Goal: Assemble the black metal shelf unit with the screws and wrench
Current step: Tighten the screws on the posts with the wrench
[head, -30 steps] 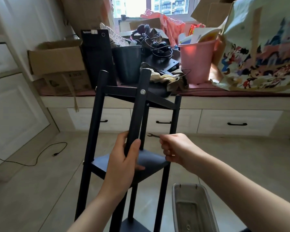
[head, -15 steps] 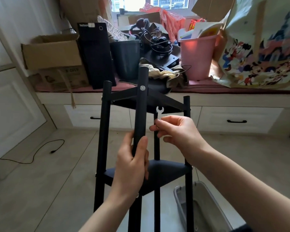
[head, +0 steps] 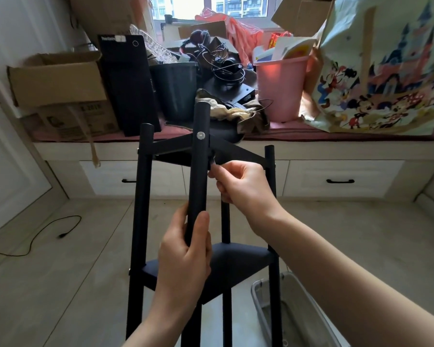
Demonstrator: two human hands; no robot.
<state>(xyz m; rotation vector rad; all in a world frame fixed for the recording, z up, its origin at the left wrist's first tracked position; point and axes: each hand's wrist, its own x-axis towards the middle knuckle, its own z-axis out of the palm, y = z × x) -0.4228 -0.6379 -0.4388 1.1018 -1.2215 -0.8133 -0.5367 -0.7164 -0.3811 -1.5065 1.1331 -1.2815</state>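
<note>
The black metal shelf unit stands upright on the floor in front of me, with an upper shelf and a lower shelf fixed between its posts. A silver screw head shows on the near post, level with the upper shelf. My left hand grips that near post below the upper shelf. My right hand pinches the small wrench, whose head sits tucked behind the near post just under the upper shelf; most of the wrench is hidden.
A grey plastic bin sits on the floor at lower right, close to the shelf's right post. Behind runs a window bench with drawers, piled with cardboard boxes, a dark bucket, a pink bucket and a printed bag. A black cable lies at left.
My right hand has lifted the wrench from mid-post height up to the underside of the upper shelf, behind the near post. The shelf has turned more upright. My left hand keeps its grip.
</note>
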